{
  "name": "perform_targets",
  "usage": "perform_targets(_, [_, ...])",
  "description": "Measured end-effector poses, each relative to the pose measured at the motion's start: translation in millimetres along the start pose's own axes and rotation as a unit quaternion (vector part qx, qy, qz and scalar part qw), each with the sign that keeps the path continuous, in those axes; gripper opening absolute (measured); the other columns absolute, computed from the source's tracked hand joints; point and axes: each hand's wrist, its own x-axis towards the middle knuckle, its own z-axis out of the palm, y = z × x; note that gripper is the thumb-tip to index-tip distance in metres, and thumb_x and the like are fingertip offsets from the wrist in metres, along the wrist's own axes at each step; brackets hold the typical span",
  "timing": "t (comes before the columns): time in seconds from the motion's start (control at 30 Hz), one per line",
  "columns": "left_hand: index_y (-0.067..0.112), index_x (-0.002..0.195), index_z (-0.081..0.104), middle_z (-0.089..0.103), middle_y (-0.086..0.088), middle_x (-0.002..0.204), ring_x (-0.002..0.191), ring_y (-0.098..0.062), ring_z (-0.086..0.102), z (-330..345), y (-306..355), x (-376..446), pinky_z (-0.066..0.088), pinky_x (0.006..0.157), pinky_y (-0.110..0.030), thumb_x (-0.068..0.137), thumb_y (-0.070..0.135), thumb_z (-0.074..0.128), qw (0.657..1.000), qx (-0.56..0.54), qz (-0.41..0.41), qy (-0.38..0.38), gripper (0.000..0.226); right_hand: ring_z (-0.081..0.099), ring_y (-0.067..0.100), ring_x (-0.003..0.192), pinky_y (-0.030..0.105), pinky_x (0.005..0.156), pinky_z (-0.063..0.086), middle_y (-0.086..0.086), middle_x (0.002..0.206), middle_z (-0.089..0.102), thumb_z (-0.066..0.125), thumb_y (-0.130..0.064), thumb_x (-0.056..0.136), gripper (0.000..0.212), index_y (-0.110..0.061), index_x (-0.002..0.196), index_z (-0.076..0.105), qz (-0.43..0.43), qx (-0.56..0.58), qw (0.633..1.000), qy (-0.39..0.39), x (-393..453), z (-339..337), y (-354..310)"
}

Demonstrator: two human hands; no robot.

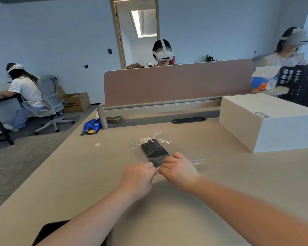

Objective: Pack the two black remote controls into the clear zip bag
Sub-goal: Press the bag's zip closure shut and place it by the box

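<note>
A clear zip bag [183, 153] lies on the beige desk in front of me, its red zip strip running off to the right. Black remote controls [154, 150] lie inside it; I can tell one dark block with buttons, not whether there are two. My left hand [138, 177] and my right hand [179, 168] meet at the bag's near edge. Both pinch the plastic there between thumb and fingers, knuckles almost touching.
A large white box [267, 119] stands on the desk [78, 174] at the right. A pink divider panel [176, 82] closes the far edge, with a cable slot [188, 120] below it. A dark flat object [48, 231] lies at the near left edge. People with headsets sit beyond.
</note>
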Motion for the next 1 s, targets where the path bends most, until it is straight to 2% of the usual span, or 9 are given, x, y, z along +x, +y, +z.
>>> perform_targets(0.13, [0.02, 0.05, 0.054, 0.054, 0.005, 0.051, 0.043, -0.017, 0.055, 1, -1, -3, 0.03, 0.03, -0.017, 0.042, 0.018, 0.083, 1.0, -0.002, 0.004, -0.016, 0.03, 0.056, 0.02, 0.059, 0.028, 0.062, 0.024, -0.005, 0.053, 0.056, 0.065, -0.003, 0.063, 0.017, -0.018, 0.059, 0.059, -0.024, -0.037, 0.999, 0.015, -6, 5, 3])
perform_targets(0.23, [0.022, 0.051, 0.056, 0.056, 0.008, 0.052, 0.045, -0.013, 0.057, 0, -3, -3, 0.029, 0.029, -0.017, 0.042, 0.022, 0.084, 1.0, 0.005, -0.006, -0.024, 0.03, 0.055, 0.02, 0.056, 0.028, 0.06, 0.026, -0.003, 0.05, 0.054, 0.064, 0.0, 0.065, 0.02, -0.017, 0.057, 0.057, -0.014, -0.054, 0.998, 0.021, -10, 6, 13])
perform_targets(0.37, [0.022, 0.048, 0.053, 0.054, 0.01, 0.05, 0.042, -0.012, 0.056, 0, -3, -2, 0.017, 0.035, -0.018, 0.04, 0.025, 0.086, 0.999, 0.026, -0.009, -0.032, 0.034, 0.055, 0.02, 0.055, 0.03, 0.06, 0.025, -0.003, 0.048, 0.054, 0.065, 0.001, 0.055, 0.02, -0.017, 0.055, 0.057, 0.003, -0.084, 0.996, -0.04, -22, 3, 26])
perform_targets(0.47, [0.022, 0.048, 0.053, 0.054, 0.011, 0.05, 0.041, -0.011, 0.056, 0, -4, -1, 0.016, 0.035, -0.02, 0.041, 0.025, 0.087, 0.999, 0.026, -0.016, -0.041, 0.034, 0.054, 0.021, 0.055, 0.03, 0.06, 0.025, -0.004, 0.047, 0.053, 0.067, 0.001, 0.048, 0.022, -0.017, 0.054, 0.055, 0.027, -0.094, 0.991, -0.09, -33, 0, 38])
perform_targets(0.67, [0.021, 0.047, 0.052, 0.052, 0.009, 0.048, 0.038, -0.013, 0.055, -6, 0, -2, 0.014, 0.037, -0.018, 0.039, 0.025, 0.088, 0.998, 0.017, -0.02, -0.061, 0.037, 0.054, 0.021, 0.053, 0.029, 0.06, 0.023, -0.004, 0.045, 0.052, 0.067, 0.002, 0.046, 0.023, -0.017, 0.053, 0.056, 0.053, -0.101, 0.984, -0.135, -49, -7, 52])
perform_targets(0.77, [0.022, 0.047, 0.052, 0.052, 0.011, 0.048, 0.04, -0.011, 0.055, -7, -1, -3, 0.015, 0.036, -0.02, 0.039, 0.027, 0.087, 0.996, 0.029, -0.02, -0.077, 0.037, 0.057, 0.021, 0.055, 0.03, 0.059, 0.03, -0.005, 0.048, 0.055, 0.064, 0.002, 0.045, 0.023, -0.017, 0.057, 0.061, 0.06, -0.105, 0.982, -0.145, -58, -4, 58])
perform_targets(0.87, [0.023, 0.047, 0.052, 0.052, 0.012, 0.048, 0.039, -0.01, 0.054, -10, -1, -4, 0.014, 0.035, -0.022, 0.038, 0.026, 0.087, 0.995, 0.032, -0.018, -0.094, 0.036, 0.059, 0.019, 0.052, 0.026, 0.048, 0.043, -0.005, 0.05, 0.059, 0.063, 0.002, 0.042, 0.026, -0.017, 0.059, 0.063, 0.078, -0.094, 0.978, -0.168, -63, -3, 62])
perform_targets(1.0, [0.022, 0.047, 0.053, 0.053, 0.011, 0.047, 0.038, -0.01, 0.054, -14, 0, -2, 0.014, 0.037, -0.019, 0.039, 0.027, 0.087, 0.995, 0.034, -0.022, -0.09, 0.035, 0.06, 0.017, 0.044, 0.017, 0.033, 0.037, -0.005, 0.05, 0.061, 0.08, -0.002, 0.03, 0.037, -0.018, 0.061, 0.066, 0.123, -0.053, 0.969, -0.207, -67, -6, 64])
